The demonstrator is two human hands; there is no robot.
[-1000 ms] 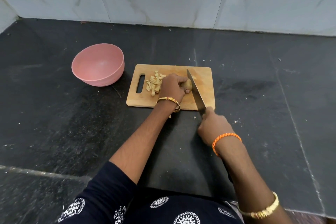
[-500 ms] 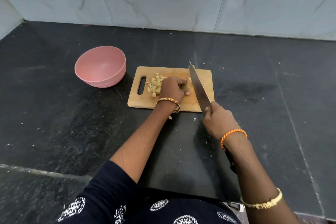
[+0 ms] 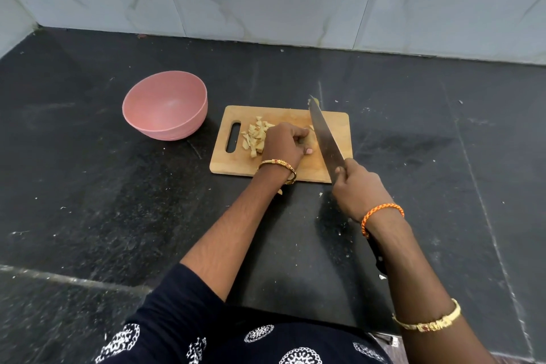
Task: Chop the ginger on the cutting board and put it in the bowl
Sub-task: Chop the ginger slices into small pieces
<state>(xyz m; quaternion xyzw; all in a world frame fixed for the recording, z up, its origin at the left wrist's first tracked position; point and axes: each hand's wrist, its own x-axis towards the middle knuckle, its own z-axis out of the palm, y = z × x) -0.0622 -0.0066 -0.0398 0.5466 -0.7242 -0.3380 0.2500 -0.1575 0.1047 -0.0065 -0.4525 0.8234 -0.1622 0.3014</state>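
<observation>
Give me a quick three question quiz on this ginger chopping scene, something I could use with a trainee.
1. True or false: chopped ginger pieces are already in the pink bowl.
2. What does the right hand hold?
A. a knife
B. a spoon
C. the bowl
3. Fill in: the left hand steadies the uncut ginger on the ____.

Key:
1. False, the pieces lie on the cutting board near its handle slot.
2. A.
3. Cutting board.
</observation>
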